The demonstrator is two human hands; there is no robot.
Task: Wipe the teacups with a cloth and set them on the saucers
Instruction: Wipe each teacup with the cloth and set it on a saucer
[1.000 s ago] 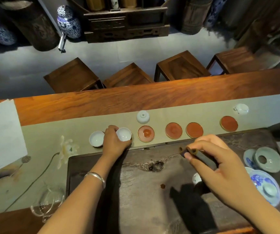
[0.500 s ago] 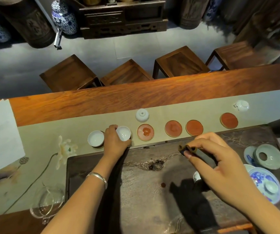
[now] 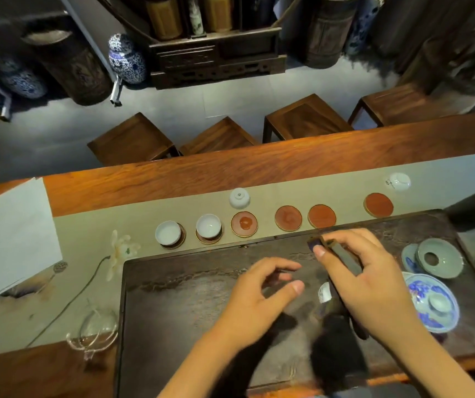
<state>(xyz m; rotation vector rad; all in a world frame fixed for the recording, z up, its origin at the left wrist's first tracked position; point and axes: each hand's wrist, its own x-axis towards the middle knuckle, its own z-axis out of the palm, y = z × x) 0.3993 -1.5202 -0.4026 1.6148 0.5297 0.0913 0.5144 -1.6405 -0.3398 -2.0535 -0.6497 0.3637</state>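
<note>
Left hand hovers above the dark tea tray, fingers loosely curled, holding nothing. Right hand grips a folded dark cloth. A white teacup lies between both hands' fingers. Beyond the fingertips: two teacups on saucers, four bare saucers.

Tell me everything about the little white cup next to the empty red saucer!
The white cup is small, round and glossy, like porcelain. It stands upright and empty on a reddish saucer with a gold rim, second from the left in the row on the pale green runner. Another cup sits beside it. No hand touches it.
</note>
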